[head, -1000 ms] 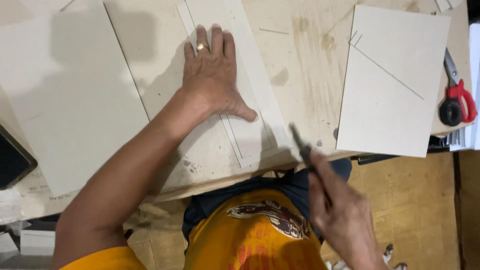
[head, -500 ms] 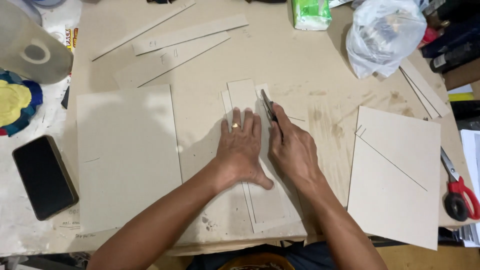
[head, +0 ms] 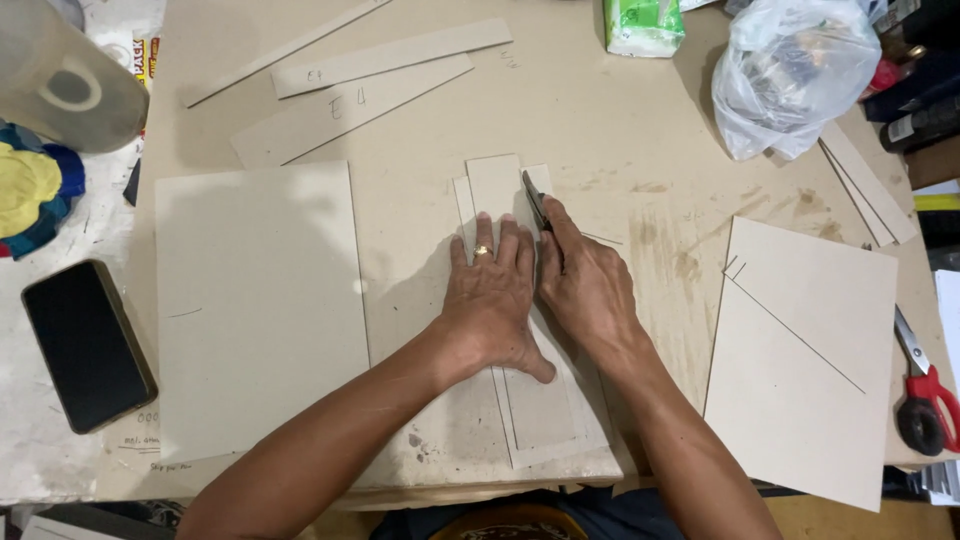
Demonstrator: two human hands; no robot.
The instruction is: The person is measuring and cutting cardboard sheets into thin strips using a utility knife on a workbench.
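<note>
My left hand (head: 492, 298), with a ring on one finger, lies flat with fingers spread on a narrow grey cardboard strip (head: 495, 185) that rests on a wider cardboard piece (head: 560, 440). Right beside it my right hand (head: 587, 290) grips a dark utility knife (head: 535, 202). The blade end points away from me and sits along the right edge of the strip. Both forearms reach in from the bottom of the view.
A large cardboard sheet (head: 258, 305) lies left, another (head: 805, 355) right with a diagonal line. Long strips (head: 355, 85) lie at the back. A black phone (head: 88, 345), red scissors (head: 925, 395), a plastic bag (head: 795, 70), a green packet (head: 645, 25) and a tape roll (head: 60, 85) ring the table.
A second ago my right hand held the knife off the table's near edge. It moved up beside my left hand, and the knife now rests along the strip. The view shifted farther over the table.
</note>
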